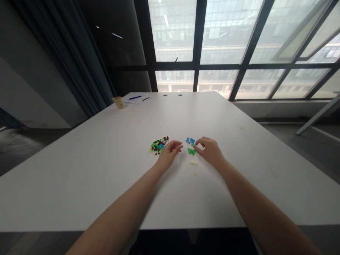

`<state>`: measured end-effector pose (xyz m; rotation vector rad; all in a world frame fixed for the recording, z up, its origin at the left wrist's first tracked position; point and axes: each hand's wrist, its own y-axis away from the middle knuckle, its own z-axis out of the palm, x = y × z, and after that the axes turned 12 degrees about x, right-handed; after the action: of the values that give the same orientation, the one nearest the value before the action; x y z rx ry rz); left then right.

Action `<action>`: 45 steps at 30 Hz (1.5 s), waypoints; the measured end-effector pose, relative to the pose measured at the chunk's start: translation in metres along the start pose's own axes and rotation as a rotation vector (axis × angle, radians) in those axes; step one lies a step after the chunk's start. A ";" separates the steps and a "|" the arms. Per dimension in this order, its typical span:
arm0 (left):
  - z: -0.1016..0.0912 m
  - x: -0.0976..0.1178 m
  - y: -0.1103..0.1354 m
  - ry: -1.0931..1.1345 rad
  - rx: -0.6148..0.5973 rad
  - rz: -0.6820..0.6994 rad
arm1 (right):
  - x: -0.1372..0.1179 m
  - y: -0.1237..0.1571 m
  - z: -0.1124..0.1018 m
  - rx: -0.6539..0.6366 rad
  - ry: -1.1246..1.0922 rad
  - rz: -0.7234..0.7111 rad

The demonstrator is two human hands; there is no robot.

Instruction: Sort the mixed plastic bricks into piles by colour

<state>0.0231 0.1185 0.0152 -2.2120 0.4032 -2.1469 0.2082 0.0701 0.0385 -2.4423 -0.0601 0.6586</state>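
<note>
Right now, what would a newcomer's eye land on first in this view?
The first thing to catch the eye is the mixed heap of small coloured bricks near the middle of the white table, with the left hand just beside it. To its right lie separate clusters of blue bricks and green bricks, next to the right hand. Beyond the table, the large gridded windows glow brightly.

Glossy plastic bricks (158,145) sit on a smooth matt tabletop (79,184).
</note>
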 end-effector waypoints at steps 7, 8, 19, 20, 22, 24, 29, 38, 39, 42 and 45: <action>-0.005 -0.007 -0.007 -0.157 0.059 0.025 | 0.015 0.005 0.016 -0.181 0.353 0.217; -0.004 -0.007 -0.006 -0.173 0.049 0.028 | 0.014 0.005 0.017 -0.200 0.365 0.224; -0.034 -0.002 -0.029 -0.385 0.289 0.093 | 0.020 0.006 0.017 -0.296 0.288 0.237; -0.041 -0.003 -0.033 -0.438 0.343 0.108 | 0.020 0.006 0.018 -0.300 0.283 0.231; -0.053 -0.006 -0.039 -0.572 0.397 0.139 | 0.020 0.007 0.019 -0.309 0.269 0.219; -0.060 -0.008 -0.040 -0.736 0.346 0.130 | 0.019 0.008 0.020 -0.306 0.249 0.204; -0.054 -0.006 -0.029 -1.088 0.068 0.010 | 0.017 0.006 0.017 -0.246 0.179 0.197; -0.044 -0.003 -0.021 -1.254 0.007 0.032 | 0.030 -0.004 0.005 -0.074 0.125 0.231; -0.043 -0.005 -0.021 -1.268 0.015 0.051 | 0.032 -0.005 0.004 -0.062 0.117 0.231; -0.041 -0.009 -0.022 -1.272 0.055 0.119 | 0.035 -0.006 0.002 -0.037 0.093 0.240; -0.038 -0.007 -0.023 -1.134 0.084 0.228 | 0.035 -0.007 0.000 -0.029 0.086 0.265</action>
<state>-0.0107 0.1482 0.0150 -2.6777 0.4194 -0.5631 0.2398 0.0822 0.0267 -2.5268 0.2949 0.6684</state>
